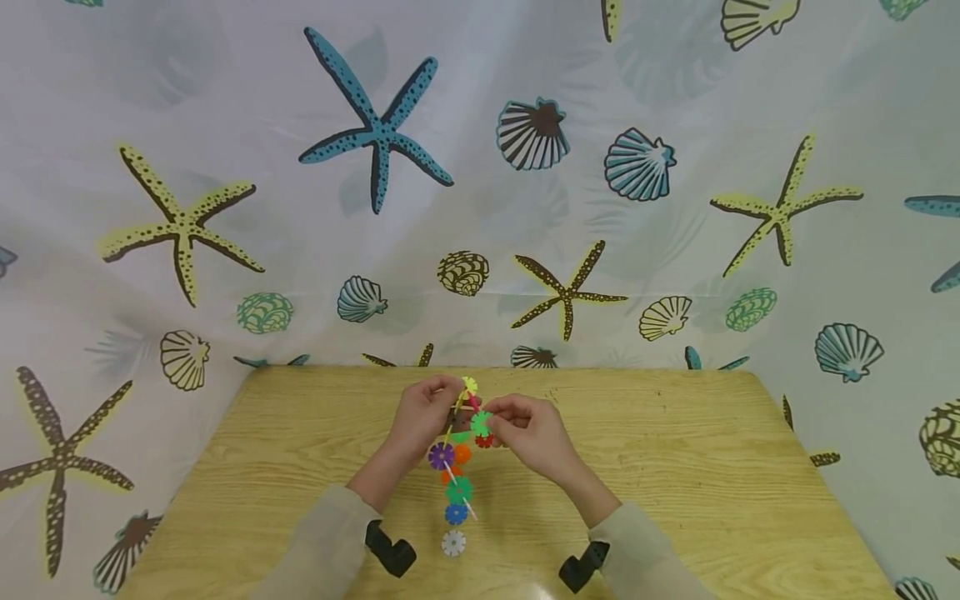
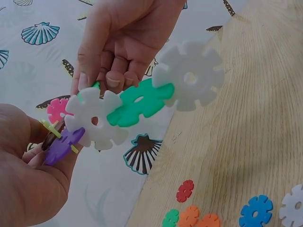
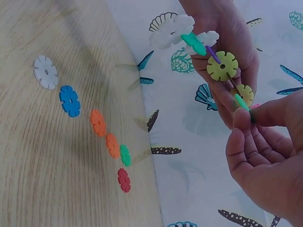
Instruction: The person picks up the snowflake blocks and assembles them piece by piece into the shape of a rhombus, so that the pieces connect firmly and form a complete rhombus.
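My left hand (image 1: pixel 426 419) holds a chain of slotted plastic discs joined edge to edge. In the left wrist view the chain runs from a white disc (image 2: pixel 189 78) through a green disc (image 2: pixel 142 101) and a second white disc (image 2: pixel 87 116) to a purple disc (image 2: pixel 64 145). Yellow discs (image 3: pixel 222 66) and a pink disc (image 2: pixel 57 109) show near the left fingers, with a brown one partly hidden among them. My right hand (image 1: pixel 534 433) pinches a small green disc (image 3: pixel 241 102) against the chain's far end. Whether its slot is engaged I cannot tell.
Loose discs lie in a line on the wooden table (image 1: pixel 675 475): white (image 3: pixel 46 72), blue (image 3: pixel 70 100), two orange (image 3: pixel 98 123), green (image 3: pixel 125 155) and red (image 3: pixel 124 180). A cloth (image 1: pixel 465 208) printed with starfish and shells hangs behind the table.
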The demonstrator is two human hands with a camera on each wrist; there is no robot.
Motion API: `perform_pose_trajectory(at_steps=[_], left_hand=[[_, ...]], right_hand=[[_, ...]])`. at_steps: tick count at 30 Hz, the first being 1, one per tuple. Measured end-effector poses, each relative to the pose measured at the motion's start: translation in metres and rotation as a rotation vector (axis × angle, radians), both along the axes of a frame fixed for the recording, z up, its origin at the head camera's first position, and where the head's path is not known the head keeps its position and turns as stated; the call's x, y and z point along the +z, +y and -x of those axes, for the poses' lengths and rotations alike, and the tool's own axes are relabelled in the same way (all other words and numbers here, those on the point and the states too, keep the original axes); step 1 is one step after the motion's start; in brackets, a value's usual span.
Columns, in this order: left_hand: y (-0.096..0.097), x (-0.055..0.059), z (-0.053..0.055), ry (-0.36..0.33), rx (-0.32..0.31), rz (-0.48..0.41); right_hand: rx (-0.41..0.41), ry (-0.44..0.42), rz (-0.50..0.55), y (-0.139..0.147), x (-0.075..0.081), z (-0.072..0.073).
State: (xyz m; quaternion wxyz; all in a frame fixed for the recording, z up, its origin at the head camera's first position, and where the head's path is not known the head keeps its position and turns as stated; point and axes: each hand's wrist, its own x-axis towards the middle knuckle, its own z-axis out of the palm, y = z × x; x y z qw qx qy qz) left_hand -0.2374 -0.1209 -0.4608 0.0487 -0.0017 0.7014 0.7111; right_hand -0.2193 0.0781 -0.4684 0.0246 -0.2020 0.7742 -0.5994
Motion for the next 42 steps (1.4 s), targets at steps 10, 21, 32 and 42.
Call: perform_pose_trajectory(at_steps=[10, 21, 32, 42], left_hand=[[0.002, -0.001, -0.001, 0.026, 0.004, 0.037], [0.003, 0.001, -0.004, 0.099, 0.017, 0.067], [0.009, 0.005, -0.006, 0.140, 0.108, 0.034], [0.012, 0.005, -0.007, 0.138, 0.136, -0.005]], right_hand=[[-0.051, -0.024, 0.017, -0.001, 0.002, -0.002], [-0.174, -0.132, 0.162, -0.013, 0.001, -0.006], [-0.270, -0.115, 0.234, -0.023, 0.004, -0.008], [-0.279, -0.110, 0.261, -0.023, 0.006, -0.007]])
